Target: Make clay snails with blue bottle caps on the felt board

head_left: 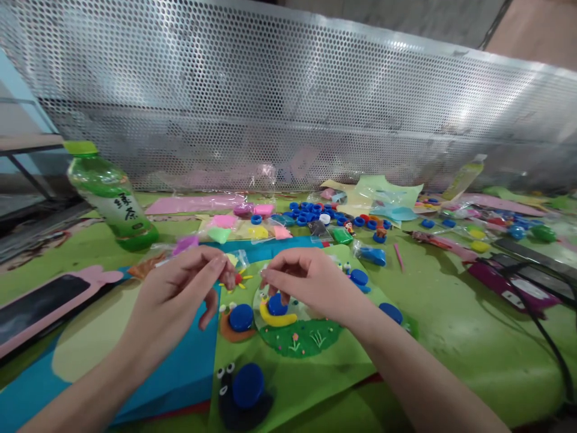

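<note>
My left hand (180, 294) hovers over the blue paper (180, 367), thumb and index fingertip pinched together; anything between them is too small to make out. To its right, my right hand (306, 279) is over the green paper (311, 385), with thumb and index fingertip together and their contents unclear. Below the right hand lies a yellow clay snail (282, 319) with a blue cap shell, beside a dark green clay patch (302, 338). An orange-brown snail (238, 322) and a black snail (246, 391) also have blue caps. A red and yellow sun (238, 279) shows between the hands.
A green bottle (112, 201) stands at the left, near a phone in a pink case (45, 307). Blue caps (311, 211) and clay packets (220, 225) lie at the back. A purple device (509, 285) with black cables is at the right, before a perforated metal panel (288, 102).
</note>
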Demonstrator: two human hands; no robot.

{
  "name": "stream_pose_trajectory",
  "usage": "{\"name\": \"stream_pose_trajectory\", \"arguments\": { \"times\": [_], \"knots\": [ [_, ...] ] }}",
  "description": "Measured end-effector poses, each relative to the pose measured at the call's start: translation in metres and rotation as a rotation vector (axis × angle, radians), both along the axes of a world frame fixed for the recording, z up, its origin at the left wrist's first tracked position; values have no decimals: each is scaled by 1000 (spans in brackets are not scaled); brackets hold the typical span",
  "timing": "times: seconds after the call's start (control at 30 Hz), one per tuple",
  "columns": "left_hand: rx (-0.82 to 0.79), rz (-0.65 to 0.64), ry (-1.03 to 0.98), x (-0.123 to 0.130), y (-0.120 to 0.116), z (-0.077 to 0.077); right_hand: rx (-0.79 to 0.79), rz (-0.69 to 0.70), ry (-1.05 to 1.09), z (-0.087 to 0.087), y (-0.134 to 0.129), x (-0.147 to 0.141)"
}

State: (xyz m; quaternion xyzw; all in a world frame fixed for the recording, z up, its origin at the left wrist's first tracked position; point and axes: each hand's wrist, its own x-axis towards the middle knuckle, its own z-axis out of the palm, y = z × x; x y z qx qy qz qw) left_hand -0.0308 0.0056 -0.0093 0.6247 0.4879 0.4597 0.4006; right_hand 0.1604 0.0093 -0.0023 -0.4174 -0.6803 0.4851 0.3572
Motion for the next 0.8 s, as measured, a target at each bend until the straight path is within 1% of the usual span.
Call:
{"name": "stream_pose_trajectory", "arguments": {
  "times": [0.1, 0.2, 0.3, 0.4, 0.53, 0.63, 0.73, 0.8],
  "knots": [
    [87, 56, 47, -5, 3, 1, 42, -13, -51, -4, 1, 0],
    [137, 91, 43, -10, 10, 4, 118, -38, -140, -9, 3, -1],
    [148, 76, 63, -16, 17, 7, 207, -58, -239, -14, 5, -4],
    [142, 37, 187, -23, 22, 7, 289, -86, -330, -17, 6, -7],
    [84, 0, 352, -31, 26, -1, 310, -113, -410, -20, 6, -10],
    [92, -29, 405, -39, 27, -9, 305, -136, -433, -22, 5, -13],
    [205, -57, 523, -47, 28, -15, 330, -159, -491, -27, 4, -15],
    [308, -112, 640, -51, 28, -19, 344, -152, -540, -32, 3, -15]
  ]
}}
